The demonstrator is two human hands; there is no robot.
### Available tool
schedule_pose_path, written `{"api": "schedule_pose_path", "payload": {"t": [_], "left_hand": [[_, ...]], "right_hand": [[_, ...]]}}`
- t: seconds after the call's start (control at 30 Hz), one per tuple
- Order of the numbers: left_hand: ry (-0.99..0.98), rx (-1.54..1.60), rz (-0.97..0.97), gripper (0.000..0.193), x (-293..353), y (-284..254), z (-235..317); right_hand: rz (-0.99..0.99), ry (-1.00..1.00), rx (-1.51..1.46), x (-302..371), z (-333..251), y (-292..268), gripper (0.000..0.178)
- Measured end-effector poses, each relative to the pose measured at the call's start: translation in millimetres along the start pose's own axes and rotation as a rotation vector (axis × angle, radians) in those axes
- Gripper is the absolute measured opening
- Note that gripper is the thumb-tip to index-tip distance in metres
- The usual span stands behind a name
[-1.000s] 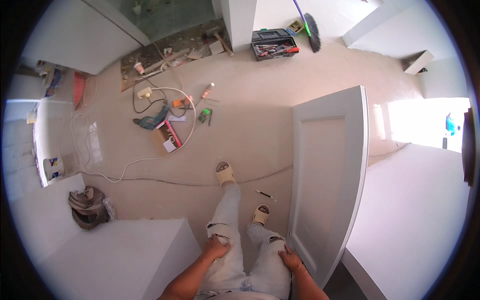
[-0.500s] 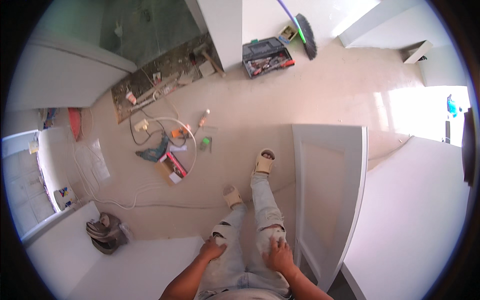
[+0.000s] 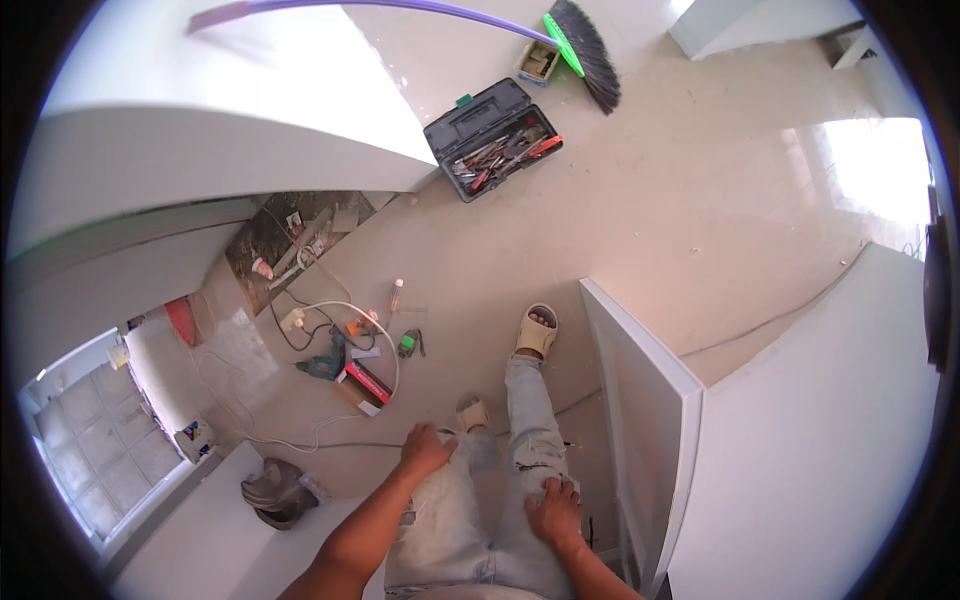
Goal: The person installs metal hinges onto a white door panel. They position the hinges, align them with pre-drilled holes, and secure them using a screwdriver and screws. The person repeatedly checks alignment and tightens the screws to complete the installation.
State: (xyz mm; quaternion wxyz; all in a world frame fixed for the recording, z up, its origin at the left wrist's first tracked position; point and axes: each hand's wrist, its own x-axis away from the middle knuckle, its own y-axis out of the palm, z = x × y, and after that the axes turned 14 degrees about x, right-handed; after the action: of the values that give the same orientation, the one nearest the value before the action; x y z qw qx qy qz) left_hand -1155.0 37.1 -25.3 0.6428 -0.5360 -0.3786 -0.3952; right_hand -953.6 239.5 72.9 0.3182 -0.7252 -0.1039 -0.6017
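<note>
From the head view, the left hand (image 3: 427,450) lies flat and empty on the left thigh of the pale jeans (image 3: 500,480), and the right hand (image 3: 553,512) lies likewise on the right thigh. The drill (image 3: 322,362) and open toolbox (image 3: 492,140) lie untouched on the floor (image 3: 680,230), so no work looks begun.

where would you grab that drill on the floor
Take the drill by its handle, coming down from above. It lies on its side on the floor among cords, so the handle is exposed; its exact direction is too small to tell. Both hands, the left hand and the right hand, rest on the thighs, empty.
</note>
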Motion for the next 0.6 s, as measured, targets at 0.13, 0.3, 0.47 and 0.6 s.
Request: {"api": "schedule_pose_path", "payload": {"t": [0.13, 0.3, 0.47, 0.6], "left_hand": [[0.401, 0.049, 0.026, 0.062, -90, -51, 117], [0.596, -0.132, 0.157, 0.062, -232, -113, 285], [0.762, -0.289, 0.409, 0.057, -376, -177, 423], [0.637, -0.421, 0.362, 0.06, -463, -217, 524]], "right_hand": [[-0.007, 0.046, -0.106, -8, -8, -23, 0.049], [0.066, 0.12, -0.165, -14, -24, -42, 0.05], [0.137, 0.241, -0.254, -22, -61, -88, 0.05], [-0.486, 0.413, -0.578, -35, -89, -137, 0.083]]}}
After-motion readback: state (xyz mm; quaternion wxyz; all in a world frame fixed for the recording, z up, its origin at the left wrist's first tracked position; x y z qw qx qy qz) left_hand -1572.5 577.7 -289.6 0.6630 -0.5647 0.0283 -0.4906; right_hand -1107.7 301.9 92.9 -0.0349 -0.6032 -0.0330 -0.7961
